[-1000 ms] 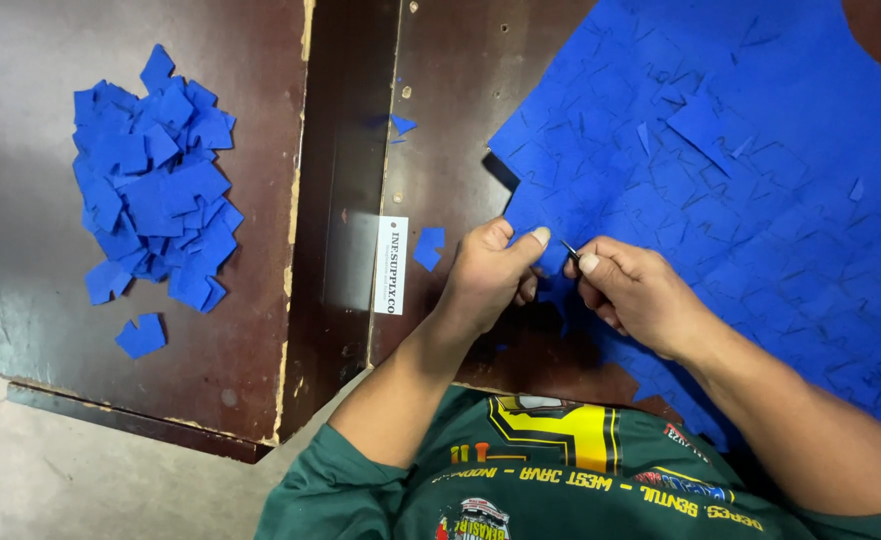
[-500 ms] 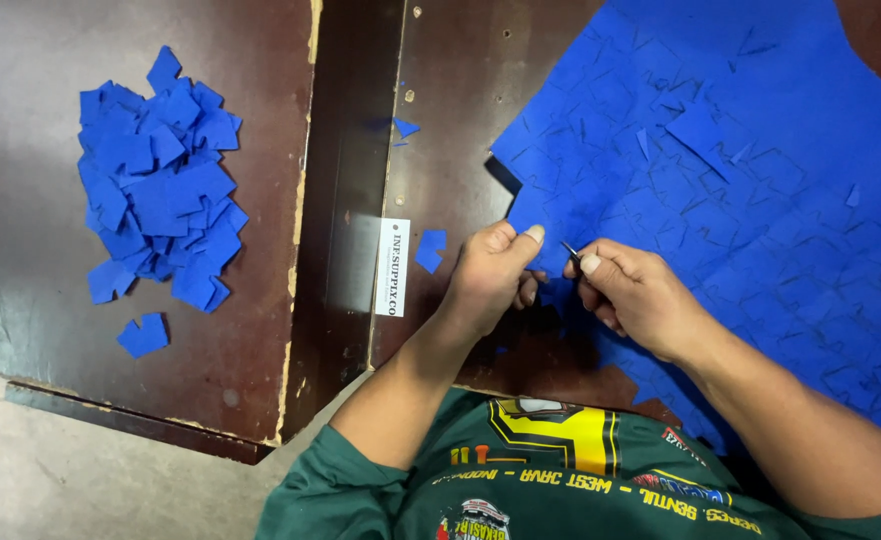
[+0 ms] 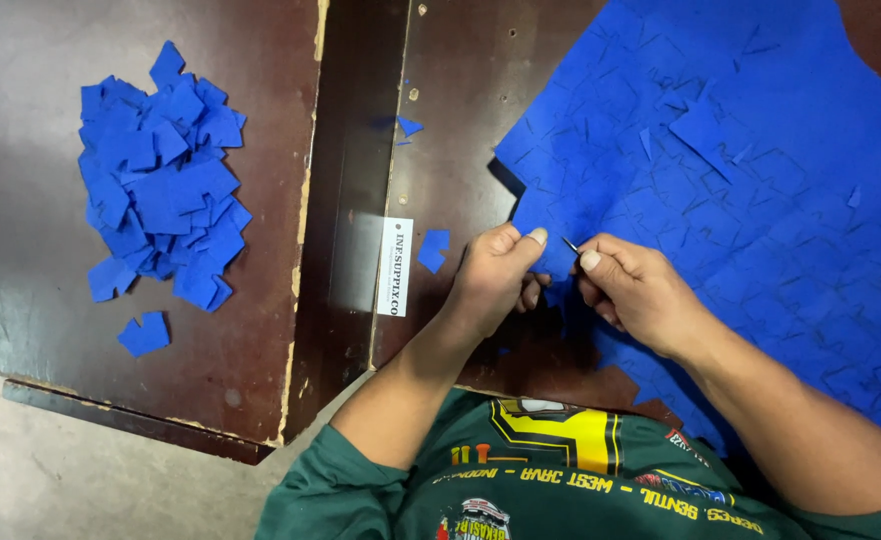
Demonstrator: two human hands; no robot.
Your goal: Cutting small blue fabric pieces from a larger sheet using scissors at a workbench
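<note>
A: Item one, far left?

B: Heap of small blue cut felt pieces (image 3: 156,180), loosely piled on the dark brown wooden tabletop (image 3: 20,230). One stray blue piece (image 3: 144,333) lies on the near side of the heap, just apart from it.

A: Next to the right?

B: A dark gap (image 3: 345,160) between the two table sections, running far to near. Just right of it, a white paper label strip (image 3: 394,267) lying flat on the second section. Beside the label, a small blue felt scrap (image 3: 431,250); farther off, a tiny blue sliver (image 3: 409,125).

A: Hands?

B: Left hand (image 3: 495,280), fingers curled, thumb and forefinger pinching the near-left edge of the large blue felt sheet (image 3: 760,200). Right hand (image 3: 635,290), just beside it, fingers closed around a thin metal tool (image 3: 569,245); only its tip shows, resting against the sheet's edge between the two thumbs. Kind of tool: cannot tell.

A: And the sheet itself?

B: Covers the right part of the table, from the hands to the far right corner. Surface scored all over with cut outlines, several flaps lifted.

A: Near edge?

B: Green printed shirt (image 3: 560,480) of the person, both forearms bare.
</note>
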